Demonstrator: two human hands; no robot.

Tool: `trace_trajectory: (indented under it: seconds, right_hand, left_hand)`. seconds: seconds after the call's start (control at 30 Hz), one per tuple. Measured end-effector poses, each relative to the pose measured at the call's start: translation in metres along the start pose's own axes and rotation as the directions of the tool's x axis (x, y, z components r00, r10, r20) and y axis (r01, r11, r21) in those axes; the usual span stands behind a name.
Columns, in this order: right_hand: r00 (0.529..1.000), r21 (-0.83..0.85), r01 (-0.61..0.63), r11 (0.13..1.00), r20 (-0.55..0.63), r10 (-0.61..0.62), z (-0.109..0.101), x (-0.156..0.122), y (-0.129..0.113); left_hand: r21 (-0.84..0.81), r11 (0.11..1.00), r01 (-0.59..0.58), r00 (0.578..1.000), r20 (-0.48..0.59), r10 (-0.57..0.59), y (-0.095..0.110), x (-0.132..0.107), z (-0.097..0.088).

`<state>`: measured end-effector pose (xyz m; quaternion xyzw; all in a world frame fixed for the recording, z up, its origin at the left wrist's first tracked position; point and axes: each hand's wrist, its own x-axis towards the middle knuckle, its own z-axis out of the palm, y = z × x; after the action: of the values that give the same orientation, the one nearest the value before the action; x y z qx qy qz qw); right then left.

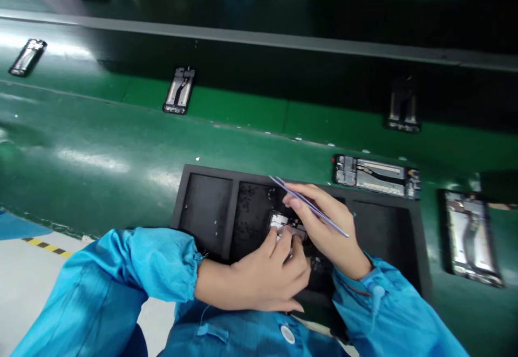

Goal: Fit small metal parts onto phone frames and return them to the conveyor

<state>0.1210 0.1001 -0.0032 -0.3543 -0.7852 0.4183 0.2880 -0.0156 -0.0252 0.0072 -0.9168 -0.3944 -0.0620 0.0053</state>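
An opened phone (278, 219), its pale metal parts showing, lies in the middle section of a black tray (232, 211). My left hand (263, 278) is over it, fingers curled onto its parts and covering most of it. Just to the right and above, my right hand (329, 224) grips purple tweezers (313, 208) between thumb and fingers. The tweezers' tips point up and left, away from the phone. Small dark bits lie around the phone in the tray.
Another opened phone (376, 177) lies at the tray's upper right edge, with one more phone (471, 238) farther right. Beyond, on the green bench (101, 146), sit a left phone (27, 57), a middle phone (179, 91) and a shadowed phone (403, 106).
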Motion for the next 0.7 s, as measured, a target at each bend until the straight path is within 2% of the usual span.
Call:
trace_trajectory:
  seconds: [0.03,0.13,0.23,0.53,0.63,0.7]
  right_hand:
    - [1.000,-0.022,0.001,1.000,0.005,-0.001,-0.004,0.000,0.003]
    - [0.991,-0.074,-0.001,0.997,0.134,0.011,-0.015,-0.003,0.011]
    - [0.979,-0.103,-0.010,0.995,0.202,0.031,-0.019,-0.005,0.014]
    - [0.978,-0.182,0.124,0.975,0.189,-0.089,-0.006,-0.004,0.012]
    - [0.977,-0.192,0.125,0.973,0.197,-0.087,-0.006,-0.004,0.013]
    - [0.982,-0.180,0.085,0.980,0.182,-0.051,-0.006,-0.005,0.012]
  left_hand:
    - [-0.003,1.000,0.002,1.000,-0.002,-0.002,0.000,0.000,0.001]
    - [-0.017,1.000,0.000,1.000,-0.015,0.000,0.000,0.000,0.003]
    - [-0.020,1.000,-0.006,1.000,-0.026,0.006,0.000,0.001,0.005]
    - [-0.044,0.999,-0.001,0.999,-0.037,-0.001,0.001,-0.001,0.005]
    - [-0.055,0.998,-0.002,0.999,-0.049,0.000,0.000,-0.001,0.005]
    - [-0.052,0.999,-0.003,0.999,-0.042,0.000,-0.001,-0.001,0.004]
